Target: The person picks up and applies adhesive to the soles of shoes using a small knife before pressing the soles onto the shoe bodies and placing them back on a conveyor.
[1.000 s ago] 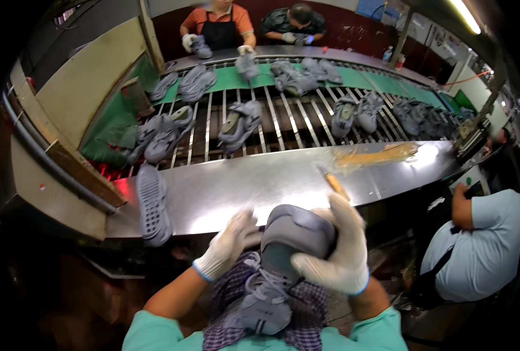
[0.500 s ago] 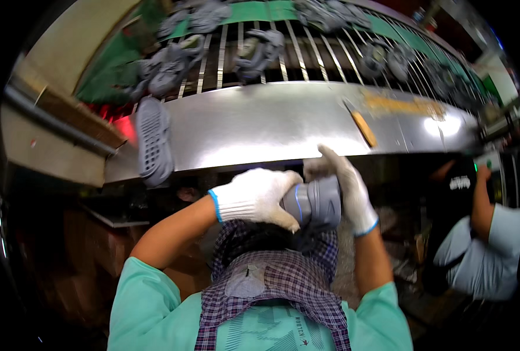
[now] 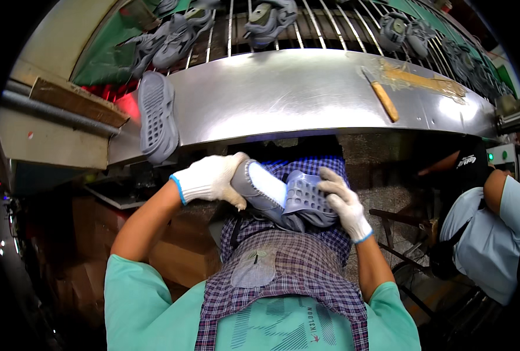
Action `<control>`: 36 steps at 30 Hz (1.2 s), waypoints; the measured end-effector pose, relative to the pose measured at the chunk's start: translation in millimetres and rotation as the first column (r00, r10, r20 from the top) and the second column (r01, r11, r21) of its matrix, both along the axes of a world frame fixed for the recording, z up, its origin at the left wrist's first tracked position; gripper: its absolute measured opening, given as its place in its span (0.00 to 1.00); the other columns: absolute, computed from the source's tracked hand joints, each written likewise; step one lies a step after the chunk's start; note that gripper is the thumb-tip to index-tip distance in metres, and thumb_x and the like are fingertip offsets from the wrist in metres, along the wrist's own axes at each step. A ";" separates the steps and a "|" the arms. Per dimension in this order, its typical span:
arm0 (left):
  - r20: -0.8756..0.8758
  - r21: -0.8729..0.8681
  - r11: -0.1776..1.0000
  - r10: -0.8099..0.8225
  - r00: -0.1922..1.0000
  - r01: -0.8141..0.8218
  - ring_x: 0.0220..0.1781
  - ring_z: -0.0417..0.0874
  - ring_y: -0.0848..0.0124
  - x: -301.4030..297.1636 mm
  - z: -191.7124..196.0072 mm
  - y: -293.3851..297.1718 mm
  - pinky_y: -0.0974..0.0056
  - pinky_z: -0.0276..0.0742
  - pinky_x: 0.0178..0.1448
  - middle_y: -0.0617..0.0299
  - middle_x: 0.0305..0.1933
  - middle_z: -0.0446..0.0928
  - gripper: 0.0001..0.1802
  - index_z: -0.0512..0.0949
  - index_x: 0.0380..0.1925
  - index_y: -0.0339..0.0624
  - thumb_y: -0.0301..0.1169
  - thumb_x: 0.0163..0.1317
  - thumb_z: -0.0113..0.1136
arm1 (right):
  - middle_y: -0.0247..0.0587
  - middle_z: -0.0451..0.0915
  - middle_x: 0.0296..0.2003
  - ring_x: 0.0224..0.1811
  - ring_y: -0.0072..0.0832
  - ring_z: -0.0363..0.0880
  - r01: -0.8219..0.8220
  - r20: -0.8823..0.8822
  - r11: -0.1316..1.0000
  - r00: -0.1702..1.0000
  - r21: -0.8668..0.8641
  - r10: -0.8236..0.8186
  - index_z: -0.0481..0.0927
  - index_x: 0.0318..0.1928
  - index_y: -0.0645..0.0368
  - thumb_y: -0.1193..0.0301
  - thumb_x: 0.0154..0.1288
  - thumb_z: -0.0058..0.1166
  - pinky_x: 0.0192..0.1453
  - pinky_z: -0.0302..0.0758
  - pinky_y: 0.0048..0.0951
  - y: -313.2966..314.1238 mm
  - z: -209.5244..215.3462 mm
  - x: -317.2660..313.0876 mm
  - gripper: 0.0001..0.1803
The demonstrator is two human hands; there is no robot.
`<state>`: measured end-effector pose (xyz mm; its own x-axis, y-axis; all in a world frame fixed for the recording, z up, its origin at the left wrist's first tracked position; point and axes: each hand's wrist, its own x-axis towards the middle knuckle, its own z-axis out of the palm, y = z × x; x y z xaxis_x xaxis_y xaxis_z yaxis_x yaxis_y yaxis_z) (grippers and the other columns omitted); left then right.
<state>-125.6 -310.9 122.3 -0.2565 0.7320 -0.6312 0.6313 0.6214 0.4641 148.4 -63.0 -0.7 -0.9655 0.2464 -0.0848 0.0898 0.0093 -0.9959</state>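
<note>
A grey shoe upper [image 3: 265, 186], its pale flat underside turned up and stitching along the edge, lies over my lap. My left hand [image 3: 213, 178], in a white knit glove, grips one end of it, the thumb toward me. A grey sole [image 3: 308, 199] with rows of square hollows meets the upper's other end and tilts away from its underside. My right hand [image 3: 345, 202], gloved too, is closed on the sole's far edge. Whether sole and upper are joined where they meet, I cannot tell.
Ahead runs a metal ledge [image 3: 260, 96] holding a loose grey sole [image 3: 157, 117] at its left and a wooden-handled pointed tool [image 3: 383, 100] at its right. Beyond, grey shoes [image 3: 265, 22] ride on metal rods [image 3: 312, 26]. Another person [image 3: 488, 240] sits at right.
Upper and sole came down from the ledge's edge toward my lap and turned, so the underside and hollows now show. My left hand moved left; my right hand went from spread fingers to gripping the sole.
</note>
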 end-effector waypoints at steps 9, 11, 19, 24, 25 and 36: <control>-0.229 0.586 0.793 -0.036 0.973 0.167 0.63 0.84 0.49 9.2 25.1 56.9 0.52 0.81 0.67 0.50 0.60 0.84 0.33 0.82 0.59 0.42 0.33 0.50 0.77 | 0.52 0.80 0.60 0.65 0.43 0.80 -0.389 0.139 0.899 0.920 0.203 0.367 0.74 0.69 0.63 0.39 0.46 0.82 0.74 0.73 0.42 19.8 117.0 -31.7 0.58; 0.422 0.520 0.850 -0.168 0.891 -0.086 0.68 0.82 0.54 24.4 43.7 43.5 0.54 0.76 0.74 0.47 0.67 0.80 0.42 0.79 0.66 0.36 0.45 0.54 0.82 | 0.53 0.79 0.58 0.61 0.41 0.82 -0.361 0.201 0.915 0.924 0.181 0.325 0.68 0.69 0.63 0.50 0.42 0.88 0.69 0.77 0.42 19.1 106.0 -19.8 0.59; 0.222 0.831 0.462 0.236 0.946 -0.310 0.54 0.86 0.49 134.9 -59.1 31.8 0.51 0.86 0.56 0.46 0.54 0.81 0.39 0.76 0.58 0.36 0.33 0.46 0.85 | 0.50 0.79 0.53 0.52 0.47 0.82 0.075 -0.278 0.834 0.956 0.547 0.096 0.71 0.64 0.59 0.54 0.40 0.89 0.56 0.81 0.48 -12.3 41.7 5.3 0.53; 0.158 0.914 0.337 0.225 0.961 -0.229 0.55 0.84 0.49 130.6 -77.2 49.0 0.51 0.86 0.53 0.46 0.56 0.78 0.45 0.74 0.66 0.38 0.27 0.44 0.83 | 0.48 0.77 0.54 0.54 0.43 0.79 0.186 -0.318 0.878 0.947 0.440 -0.041 0.70 0.67 0.57 0.48 0.41 0.89 0.57 0.79 0.47 -4.8 32.6 1.5 0.57; 0.179 0.907 0.341 0.218 0.959 -0.247 0.55 0.84 0.50 130.4 -79.8 51.6 0.51 0.86 0.53 0.47 0.55 0.78 0.46 0.74 0.67 0.38 0.28 0.44 0.83 | 0.47 0.77 0.54 0.54 0.42 0.78 0.177 -0.304 0.904 0.951 0.390 -0.055 0.69 0.67 0.57 0.48 0.41 0.89 0.58 0.79 0.46 -1.5 31.4 0.9 0.57; 0.345 0.808 0.406 0.260 0.902 -0.427 0.49 0.82 0.55 125.2 -83.1 66.2 0.55 0.83 0.46 0.50 0.50 0.77 0.44 0.78 0.63 0.37 0.34 0.42 0.85 | 0.39 0.77 0.51 0.50 0.35 0.75 0.133 -0.208 0.990 0.968 -0.035 -0.138 0.71 0.66 0.54 0.45 0.38 0.89 0.52 0.76 0.41 20.6 13.6 -13.6 0.57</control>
<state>-0.4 -244.7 39.2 -0.5878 0.7833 0.2023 0.3367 0.0094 0.9416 134.8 -42.4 12.8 -0.9200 0.3764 0.1091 -0.1217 -0.0098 -0.9925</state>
